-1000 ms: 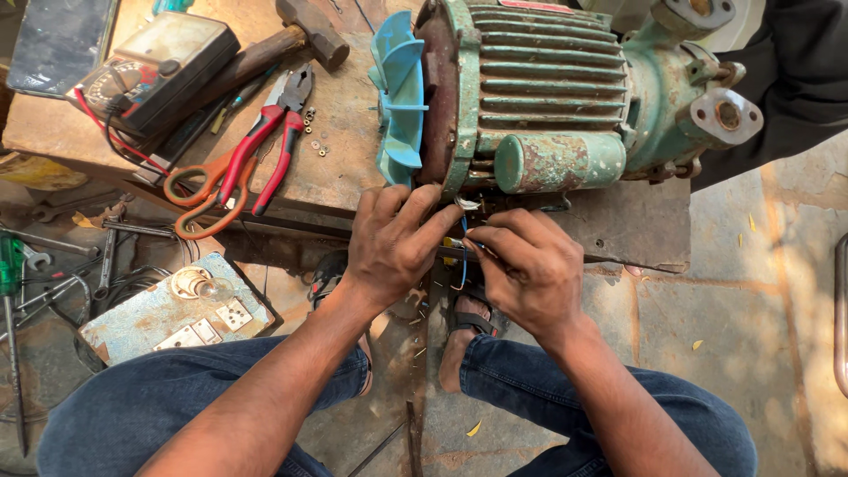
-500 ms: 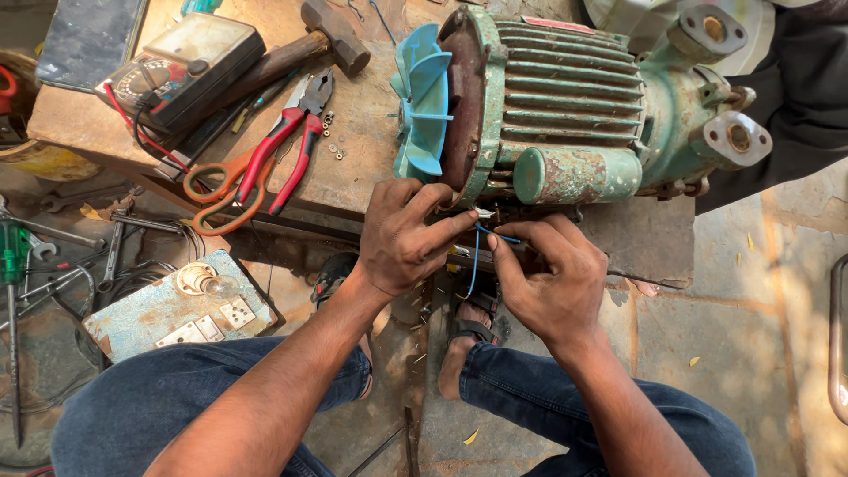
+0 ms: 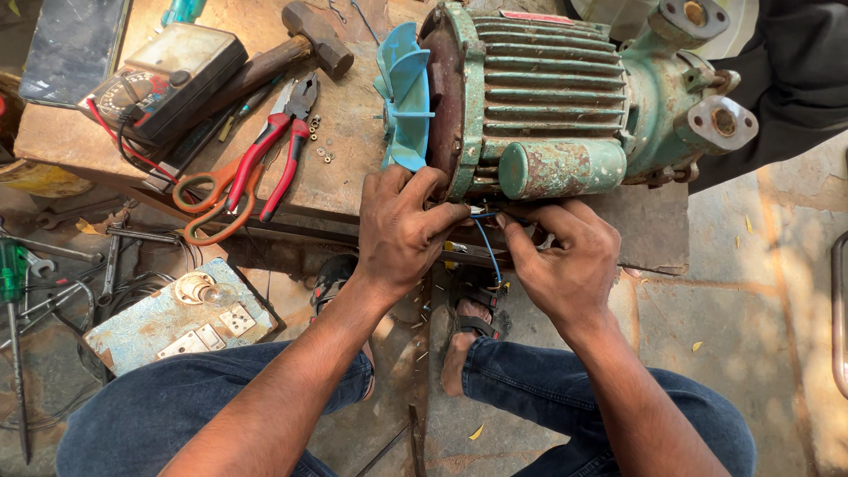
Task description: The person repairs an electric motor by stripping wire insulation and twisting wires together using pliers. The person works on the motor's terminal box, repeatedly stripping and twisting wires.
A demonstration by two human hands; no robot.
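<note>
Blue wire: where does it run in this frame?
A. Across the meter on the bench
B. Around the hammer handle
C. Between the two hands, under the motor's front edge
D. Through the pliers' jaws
C: the blue wire runs between the fingertips of the left hand and the right hand, just below the green motor, well away from the bench tools.

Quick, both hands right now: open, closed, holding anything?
Left hand: closed, fingers pinched on the blue wire beside the green motor.
Right hand: closed, pinching the same wire.
</note>
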